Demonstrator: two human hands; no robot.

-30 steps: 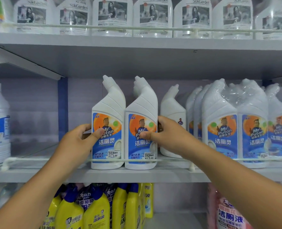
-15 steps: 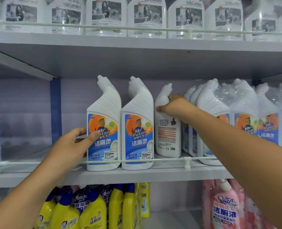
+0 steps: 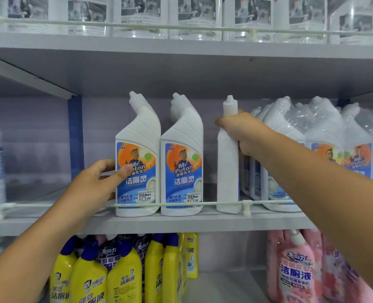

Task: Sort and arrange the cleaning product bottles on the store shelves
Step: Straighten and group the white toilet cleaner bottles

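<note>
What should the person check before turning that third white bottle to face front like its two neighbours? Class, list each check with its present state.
1. Right hand grips the turned bottle at its shoulder: ok.
2. Turned bottle shows its label to the front: not ok, only its narrow white side shows.
3. Bottle stands behind the shelf rail: ok.
4. Gap beside the second front-facing bottle leaves room to turn: ok, the two stand apart.
5. Left hand steadies the leftmost bottle, thumb on its label: ok.
6. Clearance from the shrink-wrapped bottles behind the right hand: cannot tell, the hand hides it.
</note>
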